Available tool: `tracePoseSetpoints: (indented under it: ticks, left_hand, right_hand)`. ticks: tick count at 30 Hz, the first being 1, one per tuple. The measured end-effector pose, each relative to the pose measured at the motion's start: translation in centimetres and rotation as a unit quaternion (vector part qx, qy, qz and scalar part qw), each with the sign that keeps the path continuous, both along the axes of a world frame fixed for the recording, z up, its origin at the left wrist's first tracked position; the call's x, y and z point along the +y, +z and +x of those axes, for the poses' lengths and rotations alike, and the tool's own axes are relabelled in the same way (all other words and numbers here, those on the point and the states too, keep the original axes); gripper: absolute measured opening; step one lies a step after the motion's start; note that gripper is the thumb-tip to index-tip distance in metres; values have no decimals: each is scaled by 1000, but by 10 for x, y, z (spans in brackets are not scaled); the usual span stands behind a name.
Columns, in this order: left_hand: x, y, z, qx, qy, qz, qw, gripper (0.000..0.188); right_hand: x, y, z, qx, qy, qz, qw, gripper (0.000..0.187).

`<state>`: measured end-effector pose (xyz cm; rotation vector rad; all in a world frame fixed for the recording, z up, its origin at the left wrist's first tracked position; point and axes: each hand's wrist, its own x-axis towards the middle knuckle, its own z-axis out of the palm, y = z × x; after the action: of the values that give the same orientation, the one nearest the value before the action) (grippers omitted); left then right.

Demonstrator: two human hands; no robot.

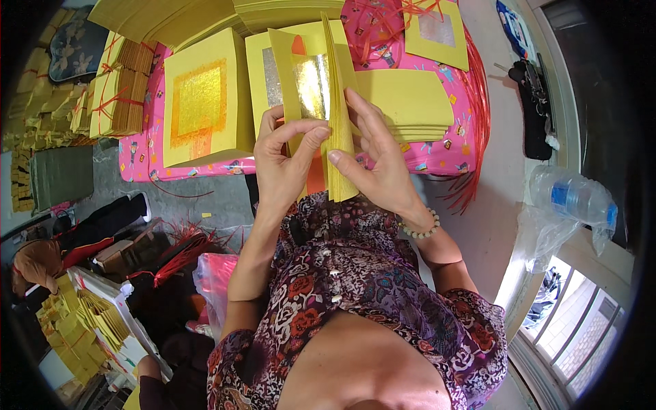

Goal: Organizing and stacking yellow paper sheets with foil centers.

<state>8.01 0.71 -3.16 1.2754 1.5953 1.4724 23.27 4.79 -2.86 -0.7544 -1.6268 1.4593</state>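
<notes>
A thick stack of yellow joss paper (337, 89) stands on edge in front of my chest, fanned partly apart. My right hand (383, 167) grips it from the right, thumb on the near face and fingers behind. With thumb and fingers pinched, my left hand (280, 171) holds a sheet turned to the left; a shiny gold foil square (313, 85) shows between the parted sheets. Behind lies joss paper with a silver square (271, 68), partly covered. To the left is a thick pile with an orange-edged gold square (198, 102). A bent yellow stack (406, 102) lies to the right.
A pink patterned cloth (147, 154) covers the table. Red plastic strings (478, 116) hang over its right edge. Tied yellow bundles (119, 89) stand at the left. A plastic bottle (581, 198) lies at the right. Another person's hand (148, 367) shows at lower left.
</notes>
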Motion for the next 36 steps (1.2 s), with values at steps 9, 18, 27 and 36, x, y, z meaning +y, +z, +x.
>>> tracePoseSetpoints:
  ticks: [9,18,27,36]
  left_hand:
    - [3,3,1,-8,-8,-7,1000,12]
    - [5,15,2,-21,-8,16,1000,53]
    - [2,-2,-21,-90,-5,-27,996,47]
    - [5,-2,-15,-72,-19,-31,997,42]
  right_hand:
    - [2,-1,3,4,3,-2,1000,75]
    - [6,5,8,72,36,-69,994,75]
    - [69,17,57,6,-67,-55,996,57]
    - [248,-83,175,-432,-360,179,807,55]
